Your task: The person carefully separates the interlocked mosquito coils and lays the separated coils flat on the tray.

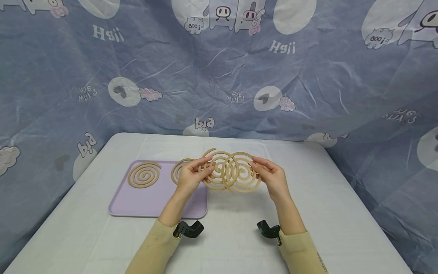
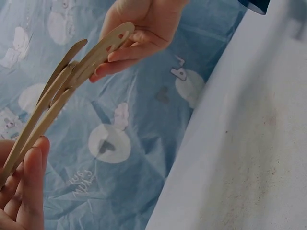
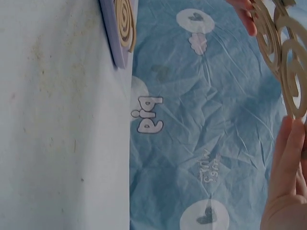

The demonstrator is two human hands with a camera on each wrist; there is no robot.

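Observation:
Two tan mosquito coils are held up over the white table, overlapping at their middle. My left hand [image 1: 191, 175] pinches the outer rings of the left coil [image 1: 216, 188] between thumb and fingers. On the other side my right hand [image 1: 273, 177] pinches the outer edge of the right coil [image 1: 241, 153]. Seen edge-on in the left wrist view, the coils [image 2: 57, 91] lie at slightly different angles, their strands crossing. The right wrist view shows the coil [image 3: 288, 96] rising from the right fingertips, with the left fingers at its far end.
A lilac tray [image 1: 147, 210] lies on the table at the left. One flat coil [image 1: 144, 175] rests on it, and another coil [image 1: 175, 173] is partly hidden behind my left hand. Patterned blue cloth [image 1: 205, 83] hangs behind the table [image 1: 308, 190]. Crumbs [image 2: 268, 177] dot the tabletop.

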